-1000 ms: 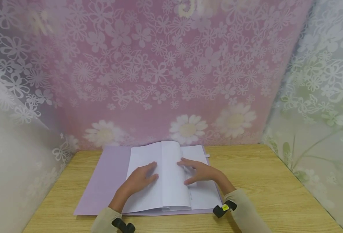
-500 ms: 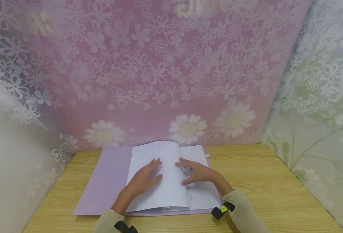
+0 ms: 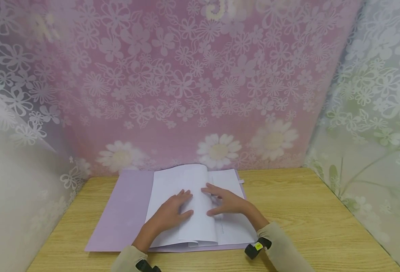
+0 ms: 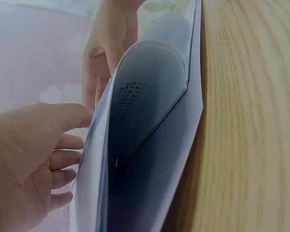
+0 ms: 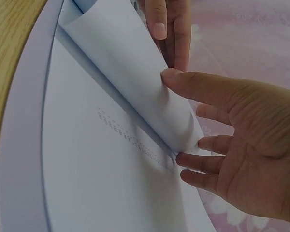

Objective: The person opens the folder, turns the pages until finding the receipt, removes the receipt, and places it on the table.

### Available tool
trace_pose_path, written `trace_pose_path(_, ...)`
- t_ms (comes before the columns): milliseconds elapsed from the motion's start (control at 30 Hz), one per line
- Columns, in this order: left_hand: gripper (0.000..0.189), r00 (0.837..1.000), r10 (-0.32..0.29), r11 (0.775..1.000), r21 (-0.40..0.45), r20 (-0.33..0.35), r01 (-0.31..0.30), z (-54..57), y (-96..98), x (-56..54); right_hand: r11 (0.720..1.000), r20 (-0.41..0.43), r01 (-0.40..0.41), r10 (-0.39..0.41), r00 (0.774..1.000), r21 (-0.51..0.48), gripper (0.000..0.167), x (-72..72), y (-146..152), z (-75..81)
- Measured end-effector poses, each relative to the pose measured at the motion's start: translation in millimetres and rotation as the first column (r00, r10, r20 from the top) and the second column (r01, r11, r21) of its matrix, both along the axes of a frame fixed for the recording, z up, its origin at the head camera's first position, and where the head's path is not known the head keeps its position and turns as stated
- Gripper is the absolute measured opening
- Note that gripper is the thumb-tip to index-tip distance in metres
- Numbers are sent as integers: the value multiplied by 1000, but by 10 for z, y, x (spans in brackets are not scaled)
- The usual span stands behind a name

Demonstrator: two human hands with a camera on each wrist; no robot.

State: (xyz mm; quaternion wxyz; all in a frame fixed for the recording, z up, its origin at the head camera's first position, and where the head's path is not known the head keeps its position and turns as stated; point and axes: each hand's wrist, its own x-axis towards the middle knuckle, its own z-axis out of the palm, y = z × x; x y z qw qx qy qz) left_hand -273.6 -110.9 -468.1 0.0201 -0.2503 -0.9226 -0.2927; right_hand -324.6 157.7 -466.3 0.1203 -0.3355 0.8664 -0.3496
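Note:
A stack of white paper sheets (image 3: 166,183) lies in an opened lilac folder (image 3: 122,211), with its upper sheets bent over into a rounded curl. My left hand (image 3: 171,213) rests its fingertips on the top of the bent sheets, fingers relaxed. On the curl's right side, my right hand (image 3: 228,200) touches the paper with thumb and fingertips spread. The right wrist view shows the right thumb (image 5: 176,79) on the curl and the other fingers near its lower edge. Under the curl, the left wrist view shows a printed list (image 4: 125,101) and a small metal fastener (image 4: 121,163).
The folder lies on a wood-grain table (image 3: 308,211). A pink floral curtain (image 3: 186,94) hangs close behind the table's far edge, with pale floral sheeting (image 3: 373,151) at the right side. A small white tab (image 3: 242,181) sticks out at the folder's right edge.
My left hand has slid right over the bent sheets, toward the right hand. The right hand and the curl's edge have shifted slightly left. The folder stays in place.

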Motion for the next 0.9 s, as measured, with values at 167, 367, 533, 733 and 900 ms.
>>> trace_pose_path(167, 56, 1000, 6, 1000, -7, 0, -6, -3, -8, 2, 1000, 4, -5, 5, 1000, -17, 83, 4, -25, 4)
trace_pose_path(367, 55, 1000, 8, 1000, -14, -4, -8, -12, -14, -15, 999, 15, -20, 20, 1000, -32, 83, 41, -66, 54)
trace_pose_path(533, 55, 1000, 4, 1000, -17, -14, -5, -16, -20, -26, 997, 39, -44, 46, 998, -65, 83, 75, -96, 91)
trace_pose_path(733, 54, 1000, -2, 1000, -5, -21, 2, -12, -26, -26, 992, 77, -83, 90, 993, -92, 80, 74, -123, 74)
trace_pose_path(900, 55, 1000, -7, 1000, -4, -24, 7, -9, -27, -29, 992, 77, -109, 114, 990, -70, 74, 77, -153, 46)
